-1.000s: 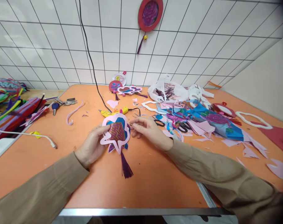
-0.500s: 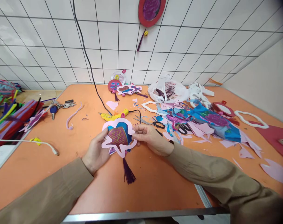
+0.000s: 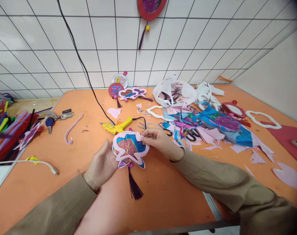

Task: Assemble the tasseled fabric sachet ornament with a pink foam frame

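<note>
At the middle of the desk, a flower-shaped tasselled ornament (image 3: 127, 146) has patterned blue and purple fabric under a wavy pale pink paper frame. A dark purple tassel (image 3: 135, 187) hangs from a bead at its lower end. My right hand (image 3: 159, 142) pinches the ornament's upper right edge between thumb and fingers. My left hand (image 3: 101, 166) supports it from the left, fingers reaching behind it and partly hidden, with the thumb raised off the edge. Just beyond lies a yellow glue gun (image 3: 117, 125).
Scissors, fabric scraps (image 3: 226, 125) and pink paper pieces lie at right. A white plastic bag (image 3: 174, 91) and finished ornaments (image 3: 116, 89) stand by the tiled wall. Keys (image 3: 62, 115), a pink pipe cleaner (image 3: 72, 129) and a white cable (image 3: 40, 163) lie at left.
The pink frame now sits more squarely over the fabric piece, whose lower points show beneath it. My left thumb has come away from the edge. My right hand keeps its pinch.
</note>
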`<move>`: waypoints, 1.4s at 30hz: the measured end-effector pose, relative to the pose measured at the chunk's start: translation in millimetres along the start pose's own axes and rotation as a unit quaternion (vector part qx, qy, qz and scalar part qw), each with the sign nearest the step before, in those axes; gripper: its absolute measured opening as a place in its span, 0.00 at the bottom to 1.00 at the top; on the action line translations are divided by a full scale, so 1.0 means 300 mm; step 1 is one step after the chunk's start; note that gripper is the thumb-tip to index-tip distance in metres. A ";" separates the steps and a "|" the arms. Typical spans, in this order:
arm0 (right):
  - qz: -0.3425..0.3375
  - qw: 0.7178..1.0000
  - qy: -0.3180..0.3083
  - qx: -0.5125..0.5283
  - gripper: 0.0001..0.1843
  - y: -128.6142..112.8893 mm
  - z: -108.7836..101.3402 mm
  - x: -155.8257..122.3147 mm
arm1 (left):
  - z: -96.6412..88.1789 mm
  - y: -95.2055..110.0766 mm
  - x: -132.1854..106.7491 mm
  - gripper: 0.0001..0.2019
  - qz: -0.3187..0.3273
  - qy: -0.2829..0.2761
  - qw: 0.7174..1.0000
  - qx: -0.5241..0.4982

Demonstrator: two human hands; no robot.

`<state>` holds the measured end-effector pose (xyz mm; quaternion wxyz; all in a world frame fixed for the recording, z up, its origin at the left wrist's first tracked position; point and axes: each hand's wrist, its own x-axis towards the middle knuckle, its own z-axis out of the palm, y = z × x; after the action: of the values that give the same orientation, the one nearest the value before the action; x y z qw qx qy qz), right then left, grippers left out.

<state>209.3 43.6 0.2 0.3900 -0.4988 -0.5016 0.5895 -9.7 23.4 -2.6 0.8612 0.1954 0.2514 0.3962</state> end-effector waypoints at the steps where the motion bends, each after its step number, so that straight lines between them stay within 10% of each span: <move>1: -0.005 1.000 -0.002 -0.005 0.19 -0.001 -0.003 0.001 | 0.003 0.000 0.000 0.27 0.000 0.002 1.000 0.000; 27: -0.201 0.943 -0.079 -0.253 0.07 -0.026 -0.018 -0.061 | 0.078 -0.012 0.013 0.15 -0.067 0.137 0.970 0.191; 42: -0.282 0.902 -0.034 -0.324 0.09 -0.047 -0.024 -0.063 | 0.065 -0.030 0.015 0.14 -0.004 0.102 0.967 0.234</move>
<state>219.5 29.6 17.9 0.3396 -0.4153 -0.7975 0.2762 9.5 18.9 6.9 0.7627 0.3494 0.4241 0.3410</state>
